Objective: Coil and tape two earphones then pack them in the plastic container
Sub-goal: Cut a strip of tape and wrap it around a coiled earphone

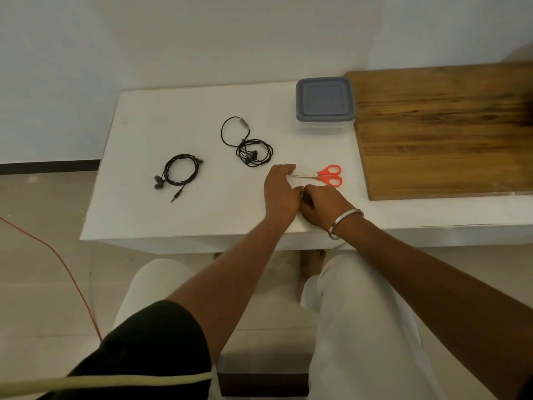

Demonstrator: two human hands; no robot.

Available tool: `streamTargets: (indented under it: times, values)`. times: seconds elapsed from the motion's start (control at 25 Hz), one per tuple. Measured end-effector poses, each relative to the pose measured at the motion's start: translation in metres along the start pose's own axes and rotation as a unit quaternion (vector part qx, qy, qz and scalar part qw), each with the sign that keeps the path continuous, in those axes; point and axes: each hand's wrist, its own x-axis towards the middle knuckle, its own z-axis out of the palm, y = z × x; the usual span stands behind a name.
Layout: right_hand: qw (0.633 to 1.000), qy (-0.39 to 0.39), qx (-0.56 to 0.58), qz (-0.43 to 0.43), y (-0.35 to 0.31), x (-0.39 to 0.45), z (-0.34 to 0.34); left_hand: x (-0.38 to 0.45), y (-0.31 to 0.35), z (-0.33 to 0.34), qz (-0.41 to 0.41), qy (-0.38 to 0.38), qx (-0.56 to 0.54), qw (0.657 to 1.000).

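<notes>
Two black earphones lie on the white table. The left earphone is loosely coiled with its plug sticking out toward me. The middle earphone is a tangled coil with one loop spread behind it. A plastic container with a grey lid on stands at the back, closed. My left hand and my right hand press together, knuckles up, near the table's front edge. Whatever is between them is hidden.
Orange-handled scissors lie just behind my hands, blades pointing left toward my left fingertips. A wooden board covers the table's right part. A red cable runs across the floor at the left. My knees sit under the front edge.
</notes>
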Motion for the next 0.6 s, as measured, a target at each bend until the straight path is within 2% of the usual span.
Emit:
streamTargets:
  times: [0.16,0.32,0.4,0.48,0.6]
  values:
    - [1.0,0.009,0.014,0.023,0.008,0.002,-0.003,0.007,0.007,-0.007,-0.079,0.006,0.075,0.994]
    - [0.998,0.03,0.048,0.0,0.016,0.001,-0.007,0.007,0.009,-0.007,-0.113,0.036,0.05,0.992]
    - [0.997,0.048,0.067,-0.002,0.017,0.0,-0.01,0.008,0.004,-0.01,-0.104,0.036,0.03,0.993]
    - [0.987,0.081,0.139,0.028,0.017,-0.001,-0.013,0.007,-0.004,-0.014,-0.068,0.03,-0.001,0.997]
    - [0.95,0.146,0.266,0.08,0.014,0.002,-0.019,0.001,-0.015,-0.027,-0.009,0.018,-0.06,0.998]
